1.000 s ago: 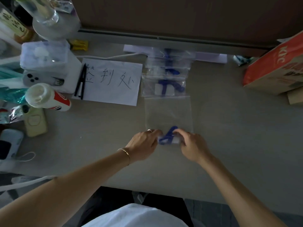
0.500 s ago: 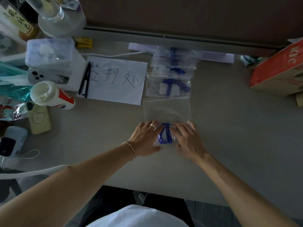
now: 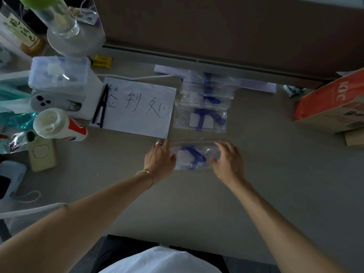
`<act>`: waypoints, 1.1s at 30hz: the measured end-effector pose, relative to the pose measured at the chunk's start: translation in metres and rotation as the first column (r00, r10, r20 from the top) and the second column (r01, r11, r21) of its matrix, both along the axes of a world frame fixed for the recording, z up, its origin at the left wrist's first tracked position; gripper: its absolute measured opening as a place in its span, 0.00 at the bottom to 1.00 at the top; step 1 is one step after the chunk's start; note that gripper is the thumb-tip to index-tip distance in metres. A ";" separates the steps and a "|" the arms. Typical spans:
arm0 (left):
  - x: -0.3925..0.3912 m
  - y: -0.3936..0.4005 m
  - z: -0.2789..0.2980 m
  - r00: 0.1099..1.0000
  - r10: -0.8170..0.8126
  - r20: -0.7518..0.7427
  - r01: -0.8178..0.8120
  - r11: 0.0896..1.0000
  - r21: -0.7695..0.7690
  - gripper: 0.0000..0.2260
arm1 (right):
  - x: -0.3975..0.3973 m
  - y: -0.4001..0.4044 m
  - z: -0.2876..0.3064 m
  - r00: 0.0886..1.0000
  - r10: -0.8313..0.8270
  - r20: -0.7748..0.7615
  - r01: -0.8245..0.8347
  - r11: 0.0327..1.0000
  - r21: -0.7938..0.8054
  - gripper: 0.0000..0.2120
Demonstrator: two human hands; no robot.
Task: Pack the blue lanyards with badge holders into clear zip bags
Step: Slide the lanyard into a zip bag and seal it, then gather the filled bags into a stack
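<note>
Grey worktop (image 3: pixel 266 194), dim light, a brown panel along the far edge. My left hand (image 3: pixel 160 161) and right hand (image 3: pixel 228 161) sit at either end of a clear zip bag (image 3: pixel 211 152) lying flat in front of me. Left grip: fingers straight and together, reaching along the bag's left edge, thumb at its near corner. Right grip: fingers spread and lightly bent over the right end, thumb against the near edge; whether it pinches the plastic I cannot tell. Inside the bag, a blue lanyard (image 3: pixel 194 155) folded across a pale badge holder (image 3: pixel 182 156).

Just beyond, a row of filled bags (image 3: pixel 201 119) overlaps toward the panel, each showing blue strap. Left of them lies a white paper sign (image 3: pixel 137 109) with handwritten characters, two black pens (image 3: pixel 101 107) on its left edge. Farther left: a cup (image 3: pixel 53 124) on its side, a clear plastic box (image 3: pixel 59 75), a phone (image 3: pixel 42 154). An orange carton (image 3: pixel 331 103) stands at far right.
</note>
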State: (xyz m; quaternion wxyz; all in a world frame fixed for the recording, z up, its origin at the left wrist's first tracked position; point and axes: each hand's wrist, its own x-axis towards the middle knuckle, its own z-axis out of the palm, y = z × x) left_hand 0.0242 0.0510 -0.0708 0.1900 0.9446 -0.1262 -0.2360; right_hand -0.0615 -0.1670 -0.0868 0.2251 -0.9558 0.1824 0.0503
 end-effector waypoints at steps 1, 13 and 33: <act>0.001 -0.003 0.001 0.995 0.096 -0.039 -0.096 0.995 0.006 0.15 | 0.001 0.000 0.001 0.997 -0.069 -0.016 0.070 0.997 0.046 0.26; 0.006 -0.037 -0.002 0.803 0.508 -0.312 -0.586 0.769 -0.255 0.07 | 0.024 0.007 0.003 0.705 -0.612 -0.357 0.666 0.400 0.630 0.28; 0.114 -0.095 0.008 0.912 0.345 -0.222 -0.391 0.895 -0.214 0.22 | 0.124 -0.038 0.005 0.794 -0.581 -0.177 0.562 0.591 0.579 0.17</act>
